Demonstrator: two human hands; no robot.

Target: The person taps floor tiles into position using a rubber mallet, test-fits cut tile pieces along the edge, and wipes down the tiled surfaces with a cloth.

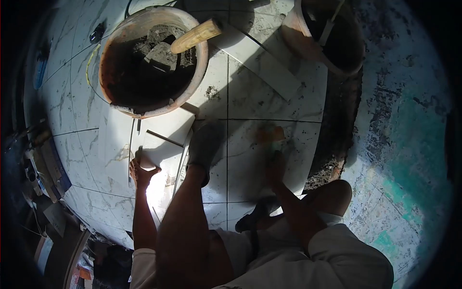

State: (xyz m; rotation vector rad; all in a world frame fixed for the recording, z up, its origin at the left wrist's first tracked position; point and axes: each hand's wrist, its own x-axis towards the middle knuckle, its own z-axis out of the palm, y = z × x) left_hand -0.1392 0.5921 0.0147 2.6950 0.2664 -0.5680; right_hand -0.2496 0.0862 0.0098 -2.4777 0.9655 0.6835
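My left hand (143, 172) is at the edge of a white tile piece (161, 150), its thumb and fingers bent around the near corner. The piece lies among other cut tiles beside my shoe. My right hand (275, 166) reaches over the tiled floor (245, 166) in shadow, its fingers blurred and dark. Just beyond it is a blurred orange and green object (272, 137), which the hand seems to hold. A round bucket (202, 62) with grey mortar stands ahead on the left, and a wooden-handled trowel (196, 36) rests in it.
A second bucket (298, 31) stands at the upper right. A long tile strip (264, 65) lies between the buckets. A dark gap (337, 115) runs along the tile edge, beside a worn green and white surface (404, 144). Boards and clutter (48, 168) are at the left.
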